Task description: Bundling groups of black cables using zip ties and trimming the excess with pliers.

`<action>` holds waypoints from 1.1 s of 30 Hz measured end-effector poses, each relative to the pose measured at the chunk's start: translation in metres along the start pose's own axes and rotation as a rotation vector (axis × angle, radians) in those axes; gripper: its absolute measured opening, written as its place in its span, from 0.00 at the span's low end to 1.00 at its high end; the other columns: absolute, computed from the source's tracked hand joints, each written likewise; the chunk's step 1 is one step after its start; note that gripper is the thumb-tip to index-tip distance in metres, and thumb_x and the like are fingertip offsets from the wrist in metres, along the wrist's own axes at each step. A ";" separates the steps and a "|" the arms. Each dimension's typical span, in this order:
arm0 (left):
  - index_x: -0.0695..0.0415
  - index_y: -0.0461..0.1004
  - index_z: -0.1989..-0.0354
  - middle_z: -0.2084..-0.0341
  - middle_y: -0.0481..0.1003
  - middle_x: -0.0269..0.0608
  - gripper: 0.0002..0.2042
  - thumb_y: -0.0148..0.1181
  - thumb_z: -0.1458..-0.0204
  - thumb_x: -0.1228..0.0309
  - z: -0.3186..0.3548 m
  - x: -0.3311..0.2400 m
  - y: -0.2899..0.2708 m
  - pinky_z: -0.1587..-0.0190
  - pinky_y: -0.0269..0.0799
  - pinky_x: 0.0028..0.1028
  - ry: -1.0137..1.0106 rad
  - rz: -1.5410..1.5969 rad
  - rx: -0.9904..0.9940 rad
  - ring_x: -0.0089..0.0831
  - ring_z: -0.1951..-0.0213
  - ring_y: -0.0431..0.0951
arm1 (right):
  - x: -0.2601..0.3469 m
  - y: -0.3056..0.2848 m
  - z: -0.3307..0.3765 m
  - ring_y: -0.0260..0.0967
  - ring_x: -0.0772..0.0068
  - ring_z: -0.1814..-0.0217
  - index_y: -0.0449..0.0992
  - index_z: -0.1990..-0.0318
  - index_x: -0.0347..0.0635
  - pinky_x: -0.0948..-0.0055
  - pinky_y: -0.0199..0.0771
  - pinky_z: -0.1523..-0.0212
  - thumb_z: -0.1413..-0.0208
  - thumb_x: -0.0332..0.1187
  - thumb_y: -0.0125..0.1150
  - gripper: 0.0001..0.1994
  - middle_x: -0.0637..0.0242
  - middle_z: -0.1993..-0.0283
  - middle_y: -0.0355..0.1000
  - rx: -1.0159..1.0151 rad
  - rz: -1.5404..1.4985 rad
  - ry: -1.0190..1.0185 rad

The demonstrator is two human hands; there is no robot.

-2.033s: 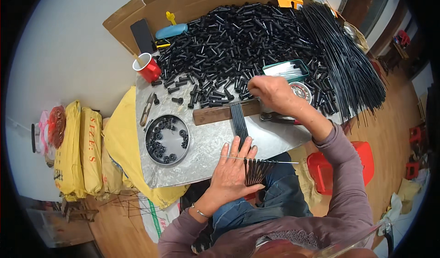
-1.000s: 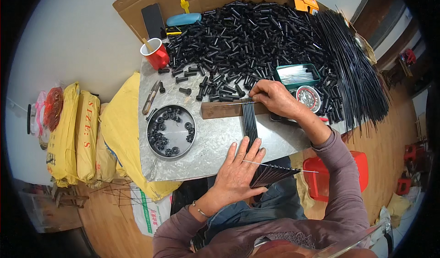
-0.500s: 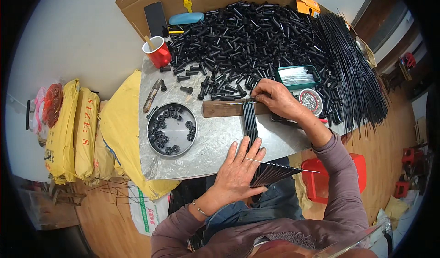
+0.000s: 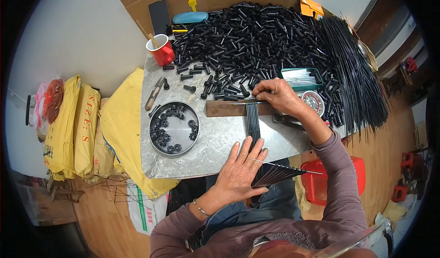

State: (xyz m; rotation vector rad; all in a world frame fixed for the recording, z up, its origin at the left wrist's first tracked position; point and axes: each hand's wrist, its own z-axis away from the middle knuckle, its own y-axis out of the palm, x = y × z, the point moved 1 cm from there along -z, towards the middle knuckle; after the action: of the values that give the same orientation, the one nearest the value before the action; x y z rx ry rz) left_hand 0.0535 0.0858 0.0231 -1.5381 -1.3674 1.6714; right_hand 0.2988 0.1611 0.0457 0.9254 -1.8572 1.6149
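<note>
My left hand (image 4: 239,172) lies with fingers stretched over a flat row of thin black rods (image 4: 253,126) at the table's front edge. The rods' near ends fan out over my lap, with a thin metal skewer (image 4: 308,171) running across them. At the far ends, the row rests on a brown wooden block (image 4: 225,109). My right hand (image 4: 283,98) is there, its thumb and fingers pinched together on a second thin metal skewer (image 4: 233,103) lying across the rods. Its fingertips partly hide the grip.
Behind the block spreads a big heap of black bolt-like pieces (image 4: 247,43). Long black rods (image 4: 355,75) are piled at right. A green tray of pale pins (image 4: 300,87) and a bowl of small bits (image 4: 312,103) stand near my right hand. At left are a round tin (image 4: 195,143) and a red cup (image 4: 164,56).
The whole view has shifted slightly. My left hand stays flat on the rods, and my right fingers stay at the block with only a slight change of pose.
</note>
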 end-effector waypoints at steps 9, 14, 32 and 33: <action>0.60 0.57 0.37 0.33 0.47 0.51 0.45 0.60 0.59 0.40 0.002 0.000 0.000 0.33 0.36 0.50 -0.005 -0.002 -0.014 0.54 0.32 0.43 | 0.021 -0.009 0.005 0.73 0.57 0.62 0.76 0.60 0.36 0.62 0.70 0.60 0.51 0.29 0.58 0.11 0.57 0.67 0.76 -0.093 0.327 -0.094; 0.61 0.59 0.38 0.33 0.48 0.52 0.45 0.61 0.60 0.41 0.000 -0.002 0.002 0.34 0.38 0.50 0.005 -0.005 -0.013 0.54 0.32 0.43 | 0.010 -0.003 0.006 0.73 0.54 0.63 0.75 0.63 0.38 0.58 0.70 0.61 0.52 0.28 0.57 0.08 0.57 0.70 0.75 -0.026 0.373 -0.108; 0.43 0.75 0.51 0.35 0.57 0.33 0.23 0.66 0.58 0.54 0.003 -0.004 -0.002 0.36 0.38 0.58 0.160 -0.127 -0.125 0.54 0.32 0.44 | 0.040 0.028 0.055 0.53 0.58 0.36 0.71 0.56 0.50 0.51 0.52 0.42 0.52 0.36 0.52 0.14 0.68 0.46 0.64 -0.012 0.860 -0.747; 0.44 0.78 0.56 0.39 0.63 0.30 0.17 0.66 0.57 0.58 0.008 -0.004 -0.016 0.36 0.39 0.56 0.172 -0.061 -0.104 0.51 0.33 0.47 | 0.042 0.026 0.053 0.52 0.59 0.35 0.72 0.58 0.50 0.48 0.50 0.40 0.52 0.35 0.52 0.13 0.68 0.45 0.63 0.035 0.831 -0.697</action>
State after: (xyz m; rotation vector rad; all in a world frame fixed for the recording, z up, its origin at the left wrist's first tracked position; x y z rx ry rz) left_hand 0.0427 0.0854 0.0383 -1.6397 -1.4141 1.4155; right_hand 0.2547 0.1037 0.0521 0.8385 -2.9905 1.9116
